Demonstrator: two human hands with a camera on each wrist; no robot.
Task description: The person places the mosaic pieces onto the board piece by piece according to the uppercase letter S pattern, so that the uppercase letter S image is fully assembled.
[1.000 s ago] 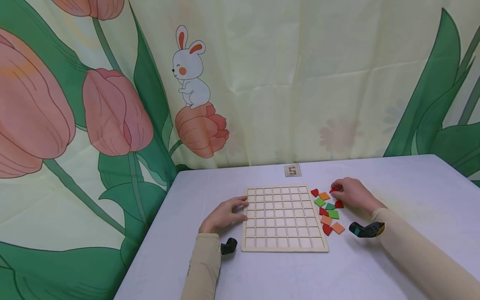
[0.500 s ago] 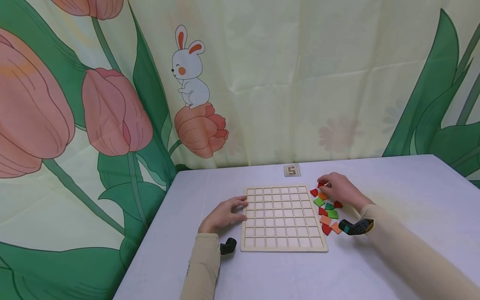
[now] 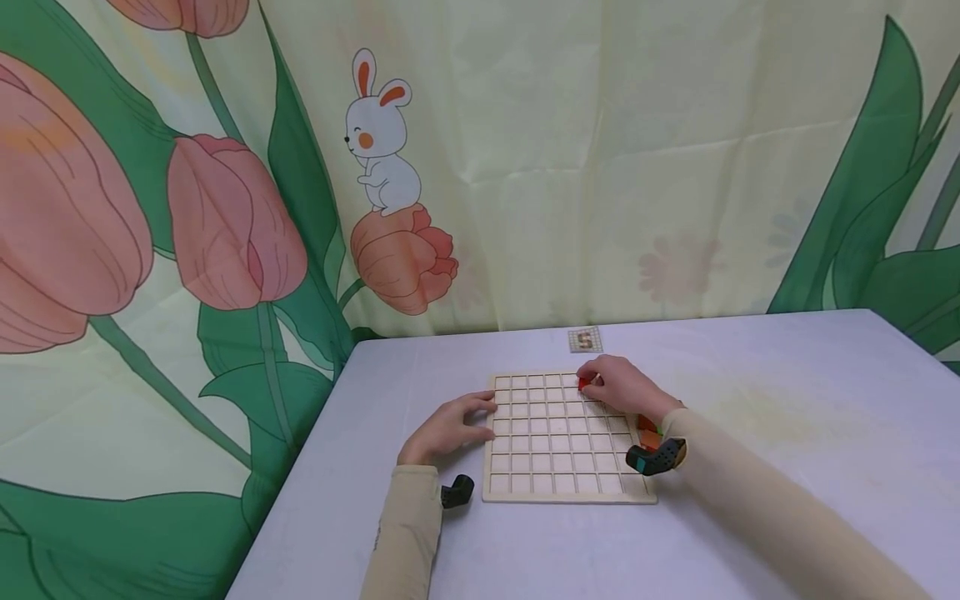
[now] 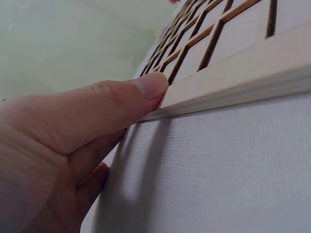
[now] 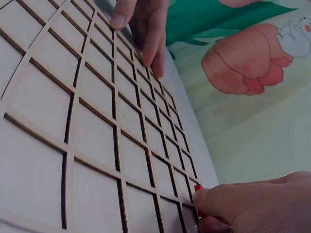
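A wooden grid board [image 3: 570, 498] with square recesses lies flat on the table. My left hand [image 3: 447, 429] is at its left edge; in the left wrist view the thumb [image 4: 153, 86] touches the frame's edge, and in the right wrist view the fingers [image 5: 154, 43] lie along the rim. Over the far right part of the grid, my right hand [image 3: 626, 387] pinches a small red tile [image 3: 582, 383] between thumb and fingertips. In the right wrist view this tile [image 5: 198, 188] shows at the board's edge, mostly covered by the fingers.
Beside the board's right edge lie loose tiles, largely hidden under the right forearm; an orange tile [image 3: 649, 440] shows. Behind the board is a small patterned card [image 3: 585, 339]. A printed curtain [image 3: 525, 167] with tulips and a rabbit hangs behind the white table [image 3: 787, 433].
My right hand has carried the red tile leftward from the loose tiles to above the far right part of the board. The left hand has stayed at the board's left edge.
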